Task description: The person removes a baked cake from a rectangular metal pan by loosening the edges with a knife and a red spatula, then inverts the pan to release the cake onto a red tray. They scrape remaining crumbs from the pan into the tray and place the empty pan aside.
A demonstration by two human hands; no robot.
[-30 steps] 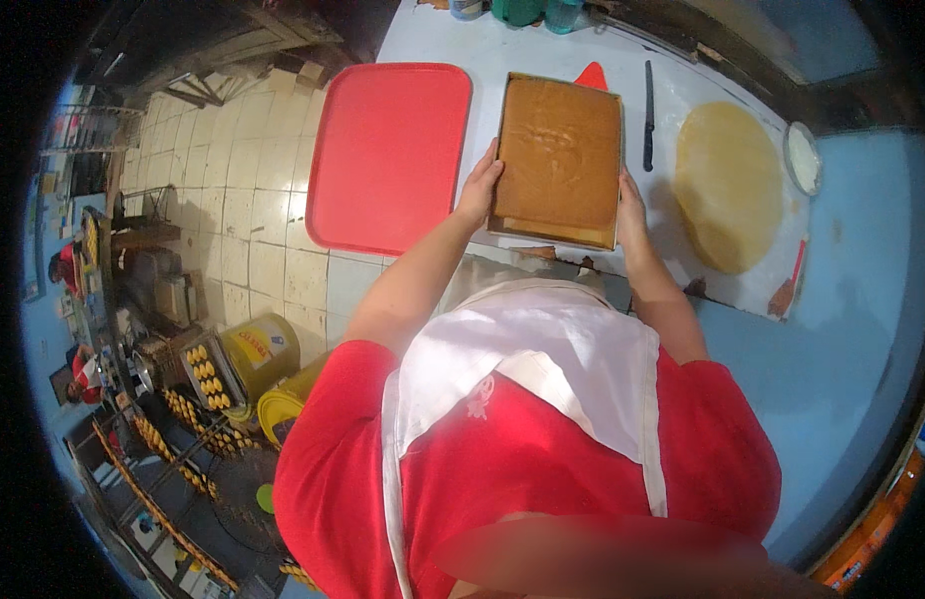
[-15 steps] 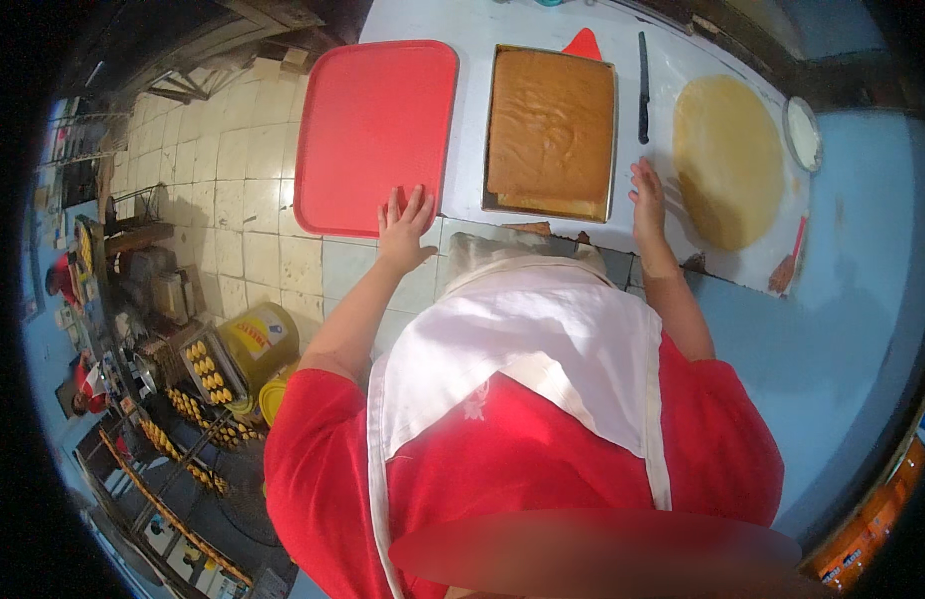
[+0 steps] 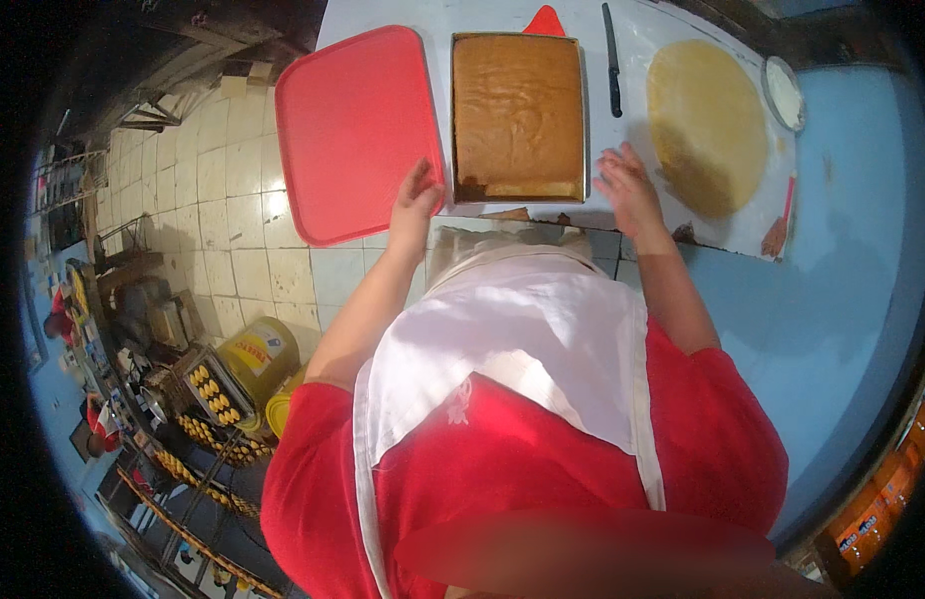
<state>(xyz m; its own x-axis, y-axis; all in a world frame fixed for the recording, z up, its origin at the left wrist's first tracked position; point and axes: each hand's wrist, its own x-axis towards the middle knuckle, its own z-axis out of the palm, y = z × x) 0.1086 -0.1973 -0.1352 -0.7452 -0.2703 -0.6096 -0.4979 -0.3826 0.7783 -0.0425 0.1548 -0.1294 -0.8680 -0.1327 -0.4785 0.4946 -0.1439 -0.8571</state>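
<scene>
A rectangular sheet cake with a brown top (image 3: pixel 517 115) fills a shallow metal baking pan (image 3: pixel 584 125) in front of me. Left of the pan, close beside it, lies a bare red tray (image 3: pixel 357 130), part of it past the table's left edge. Over the tray's near right corner is my left hand (image 3: pixel 418 195), fingers bent with a gap between thumb and fingers; it seems to hold nothing. My right hand (image 3: pixel 630 190) hovers just right of the pan's near corner, fingers spread and nothing in them. A black-handled knife (image 3: pixel 613 85) lies beyond it.
A round, flat yellowish sheet (image 3: pixel 707 125) lies at the right, with a bowl of something white (image 3: pixel 783 92) behind it. A red-handled brush (image 3: pixel 779 220) is at the table's right edge. A red pointed piece (image 3: pixel 545 22) shows behind the pan. Yellow buckets (image 3: pixel 258 354) stand on the floor.
My left hand has gone from lying flat on the tray to bent fingers at its corner. The tray looks slightly turned and nearer the pan. My right hand has come closer to the pan.
</scene>
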